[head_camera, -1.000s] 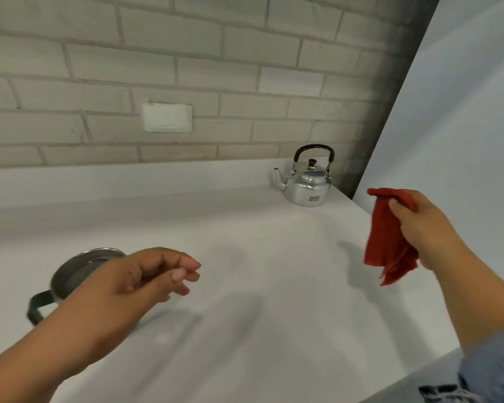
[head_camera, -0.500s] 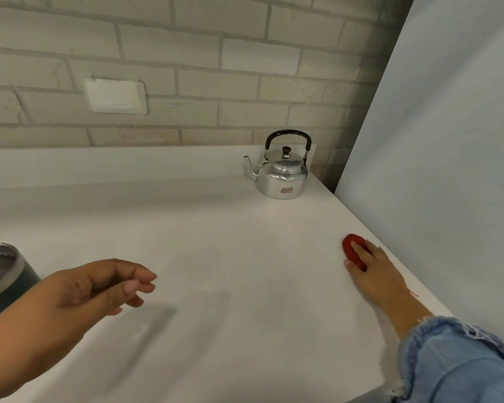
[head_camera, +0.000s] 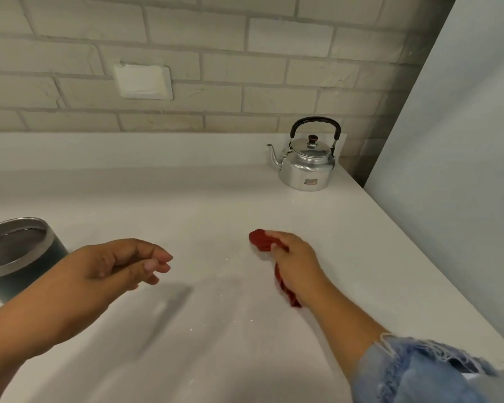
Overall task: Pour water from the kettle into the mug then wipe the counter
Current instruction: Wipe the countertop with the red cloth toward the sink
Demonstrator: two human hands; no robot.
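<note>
A shiny metal kettle [head_camera: 306,164] with a black handle stands upright at the back right of the white counter [head_camera: 216,205], its spout pointing left. A dark mug [head_camera: 18,257] with a steel rim sits at the left edge of view. My right hand [head_camera: 296,257] presses a red cloth [head_camera: 261,239] flat on the counter near its middle; the cloth's tail trails back under my wrist. My left hand [head_camera: 111,266] hovers above the counter beside the mug, fingers loosely curled, holding nothing.
A brick wall with a white switch plate [head_camera: 143,82] runs along the back. A pale flat panel [head_camera: 454,170] bounds the counter on the right. Small white specks lie on the counter in front of my hands.
My right hand brought the red cloth down from the air onto the counter by the right edge, then slid it left toward the middle. The left hand stayed hovering.
</note>
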